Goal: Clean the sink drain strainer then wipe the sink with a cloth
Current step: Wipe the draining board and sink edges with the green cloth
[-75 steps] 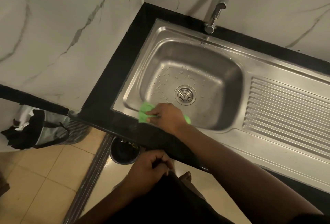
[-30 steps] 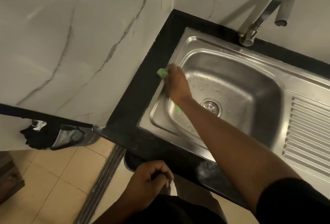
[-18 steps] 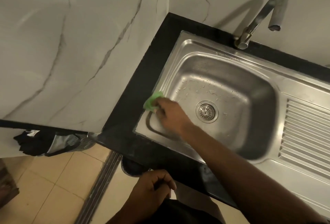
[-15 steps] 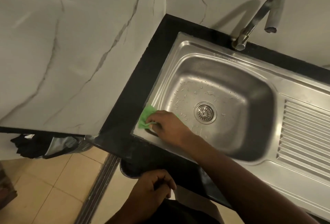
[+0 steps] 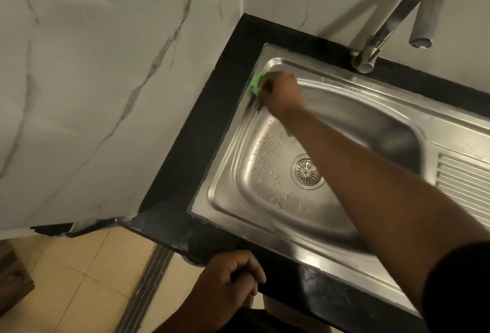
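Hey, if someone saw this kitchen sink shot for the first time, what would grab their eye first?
Probably the bright green cloth, pressed by the right hand onto the far left corner of the stainless steel sink. Next, the round metal drain strainer in the basin floor, ringed by water droplets, and the curved chrome tap against the marble wall behind. The left hand hangs curled below the black counter edge.

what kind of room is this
Most likely a home kitchen: a stainless steel sink with a ribbed draining board is set in a black stone counter, with a curved metal tap and white marble-look wall tiles.
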`<state>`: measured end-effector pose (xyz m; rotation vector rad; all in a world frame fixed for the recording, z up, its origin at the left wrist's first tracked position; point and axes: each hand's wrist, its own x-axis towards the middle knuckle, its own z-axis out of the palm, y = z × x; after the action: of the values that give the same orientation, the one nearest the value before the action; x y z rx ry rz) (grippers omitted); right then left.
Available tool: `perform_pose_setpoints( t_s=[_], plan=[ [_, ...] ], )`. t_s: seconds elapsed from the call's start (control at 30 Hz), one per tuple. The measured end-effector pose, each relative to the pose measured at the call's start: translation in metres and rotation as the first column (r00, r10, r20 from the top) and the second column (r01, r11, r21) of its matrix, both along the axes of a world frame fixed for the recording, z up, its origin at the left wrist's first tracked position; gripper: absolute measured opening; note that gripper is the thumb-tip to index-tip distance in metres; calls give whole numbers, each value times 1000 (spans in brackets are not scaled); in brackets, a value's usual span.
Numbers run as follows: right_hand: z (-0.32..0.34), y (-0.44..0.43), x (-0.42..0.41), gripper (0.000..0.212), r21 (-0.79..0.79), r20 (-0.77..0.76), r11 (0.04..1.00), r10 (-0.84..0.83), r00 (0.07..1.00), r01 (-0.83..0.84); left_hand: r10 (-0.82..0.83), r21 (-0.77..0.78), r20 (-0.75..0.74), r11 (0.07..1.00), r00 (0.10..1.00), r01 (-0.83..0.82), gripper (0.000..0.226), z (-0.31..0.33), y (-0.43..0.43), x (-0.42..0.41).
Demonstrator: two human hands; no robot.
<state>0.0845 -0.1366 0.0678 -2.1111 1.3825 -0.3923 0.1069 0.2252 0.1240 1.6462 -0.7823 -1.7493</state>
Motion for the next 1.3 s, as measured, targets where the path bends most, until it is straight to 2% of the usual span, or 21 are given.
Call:
perform_pose_setpoints(
  t_s=[0.1,0.17,0.27,0.37,0.5,0.67,0.77,0.9,1.03,1.13,1.23,1.3],
  plan=[
    [3,-33,9,13,23,12,991,-131,991,130,24,-1,-9,1000,1000,-24,21,2,-6,3],
    [1,-30,10,20,12,43,989,-146,988,146,32,-16,-12,999,999,-32,20,2,-11,4],
    [-6,2,3,26,-28,94,999,-25,995,28,46,-21,-27,999,999,-47,21,-1,-18,4],
    [-13,46,-8,23,-13,153,996,92,984,-91,38,7,-44,999,998,-38,24,-4,-25,-2],
    [-21,111,-20,26,-30,206,971,238,949,-237,25,42,-41,999,999,-23,15,-12,-32,-7],
    [-19,104,-24,28,-107,160,938,344,925,-330,-1,24,-12,1000,1000,1,13,-22,-45,-9],
    [-12,66,-20,26,-167,104,945,301,948,-282,-3,-24,20,1000,1000,3,15,-23,-59,-7],
    [1,0,-8,25,-215,-58,947,232,971,-239,25,-73,36,997,999,-22,21,-20,-74,-2],
    [21,-53,2,24,-149,-97,988,22,995,-36,70,-95,40,993,997,-66,25,-18,-84,7],
    [28,-76,4,27,-186,-122,981,-88,989,64,101,-84,51,992,994,-97,26,-20,-87,14],
    [19,-70,6,27,-199,-204,980,-47,978,5,123,-94,74,989,990,-116,27,-21,-91,18],
    [11,-56,5,35,-203,-201,978,-3,980,-39,121,-123,87,986,989,-110,28,-20,-96,20]
  ],
)
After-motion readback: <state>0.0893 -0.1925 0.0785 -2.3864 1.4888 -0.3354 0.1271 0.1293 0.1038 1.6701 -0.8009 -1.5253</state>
